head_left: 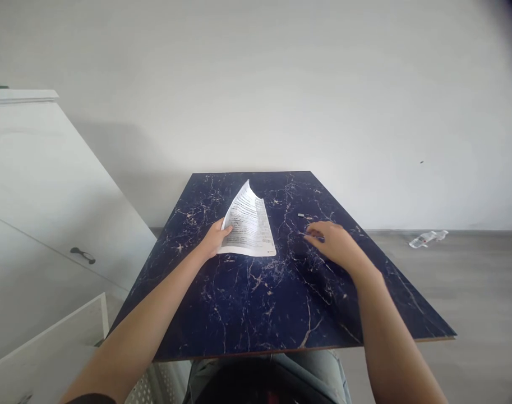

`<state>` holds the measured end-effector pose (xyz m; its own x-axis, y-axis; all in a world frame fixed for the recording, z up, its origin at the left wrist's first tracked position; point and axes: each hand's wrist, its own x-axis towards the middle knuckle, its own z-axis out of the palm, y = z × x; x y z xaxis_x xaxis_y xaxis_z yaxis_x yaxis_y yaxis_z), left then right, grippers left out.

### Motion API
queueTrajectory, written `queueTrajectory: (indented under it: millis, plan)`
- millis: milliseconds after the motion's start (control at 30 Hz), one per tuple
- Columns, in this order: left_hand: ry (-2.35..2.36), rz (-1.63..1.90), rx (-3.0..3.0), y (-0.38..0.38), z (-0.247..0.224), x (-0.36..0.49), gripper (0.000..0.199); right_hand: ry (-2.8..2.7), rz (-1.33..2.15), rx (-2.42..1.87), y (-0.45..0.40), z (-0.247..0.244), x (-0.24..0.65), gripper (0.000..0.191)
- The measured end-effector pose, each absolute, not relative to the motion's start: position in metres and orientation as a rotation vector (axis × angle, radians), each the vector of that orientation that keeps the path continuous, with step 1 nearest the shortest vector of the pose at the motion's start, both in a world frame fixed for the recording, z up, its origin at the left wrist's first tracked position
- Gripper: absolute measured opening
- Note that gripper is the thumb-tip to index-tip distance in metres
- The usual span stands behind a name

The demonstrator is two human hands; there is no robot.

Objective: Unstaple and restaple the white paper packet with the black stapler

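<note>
A printed sheet of paper (249, 224), covered in dense lines of text, is pinched at its left edge by my left hand (217, 237). My thumb lies on the sheet's printed face, and the paper bows, its far corner raised. My right hand (329, 240) hovers low over the right side of the dark blue marbled table (256, 314). Its fingers are bent and apart from the thumb, with nothing visible between them. Just beyond these fingertips lies a small metallic piece (300, 215), too small to name.
To the left stands a white cabinet (49, 191) with a dark handle (82, 255). A crumpled clear plastic wrapper (428, 239) is on the grey floor (470, 280) at the right. The white wall (256, 101) rises behind the table's far edge.
</note>
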<state>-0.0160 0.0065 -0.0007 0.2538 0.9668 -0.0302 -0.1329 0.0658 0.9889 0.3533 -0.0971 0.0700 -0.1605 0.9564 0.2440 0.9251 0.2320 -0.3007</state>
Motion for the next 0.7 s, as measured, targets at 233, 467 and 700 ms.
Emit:
queueTrajectory:
  millis: [233,467,700]
  plan:
    - [0.967,1.026,1.208,0.011,-0.006,-0.019,0.055,-1.913,0.125,-2.183,-0.155,0.049,0.435,0.056]
    - [0.949,1.038,1.23,0.013,-0.004,-0.022,0.05,-1.981,0.392,-2.147,-0.144,0.04,0.412,0.018]
    - [0.965,1.075,1.182,0.017,-0.002,-0.029,0.057,-2.306,0.726,-1.862,-0.067,0.067,0.343,0.022]
